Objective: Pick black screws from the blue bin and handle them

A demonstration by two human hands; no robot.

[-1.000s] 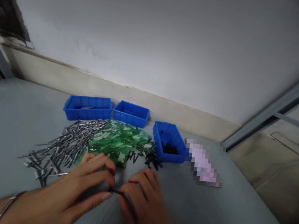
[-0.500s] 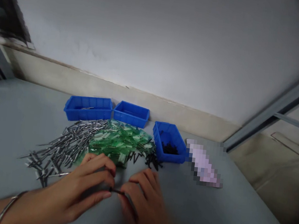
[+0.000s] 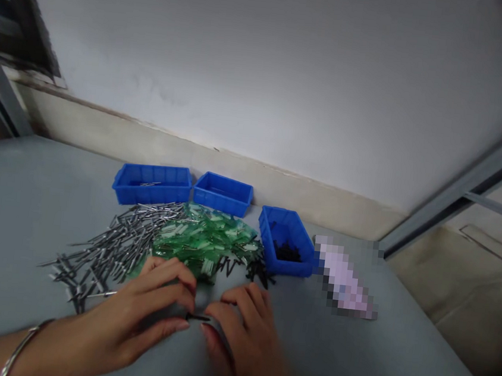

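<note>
Between my hands lies a short, thin black screw (image 3: pixel 198 317), held level just above the grey table. Its left end is pinched by the thumb and fingers of my left hand (image 3: pixel 152 309), which has a metal bangle (image 3: pixel 21 348) at the wrist. The thumb and curled forefinger of my right hand (image 3: pixel 242 331) are around the screw's right end, with a small gap showing at the fingertips. Just beyond the hands lie a few loose black screws (image 3: pixel 228 265) and a heap of green plastic packets (image 3: pixel 205 240). To the left spreads a pile of silver rivet-like pins (image 3: pixel 123 246).
Against the wall stand a blue bin (image 3: pixel 151 194) with a few pins, a second blue bin (image 3: pixel 221 201), and a third blue bin (image 3: pixel 290 268) with black pieces. A blurred-out pinkish object (image 3: pixel 342 278) lies at the right. Metal posts (image 3: pixel 447 202) flank the table (image 3: pixel 371 368).
The view has shifted slightly. The fingertips of my right hand have parted a little around the screw's end, and more of the screw shows. My left hand keeps its pinch.
</note>
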